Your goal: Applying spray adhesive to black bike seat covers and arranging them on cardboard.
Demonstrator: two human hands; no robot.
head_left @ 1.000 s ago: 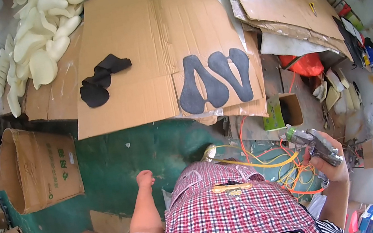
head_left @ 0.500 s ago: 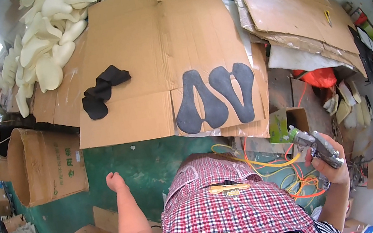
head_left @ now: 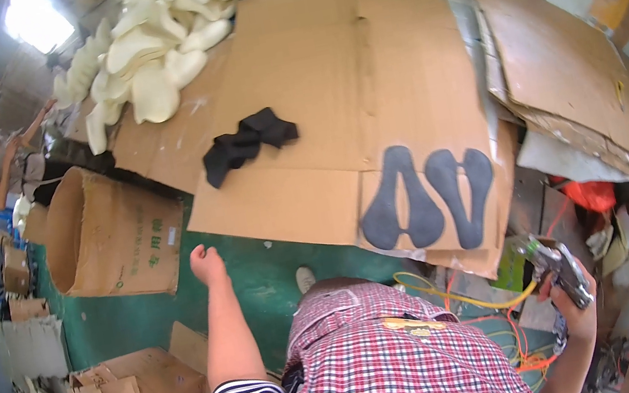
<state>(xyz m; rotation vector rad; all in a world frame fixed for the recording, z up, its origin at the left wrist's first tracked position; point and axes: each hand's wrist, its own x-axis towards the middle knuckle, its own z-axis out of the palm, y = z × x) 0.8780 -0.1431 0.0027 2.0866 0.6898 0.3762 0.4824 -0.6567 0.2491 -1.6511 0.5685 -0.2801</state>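
Daylight floods in from a blown-out window (head_left: 35, 20) at the upper left, leaving the cream foam pieces (head_left: 163, 51) nearly overexposed. The cardboard sheet (head_left: 331, 101) is evenly lit, with soft, faint shadows. Fisheye distortion bends straight edges toward a black circular rim, where detail smears and darkens. The centre is reasonably sharp.

One head-worn fisheye view — looking steeply down, close over the cardboard sheet (head_left: 333, 109).
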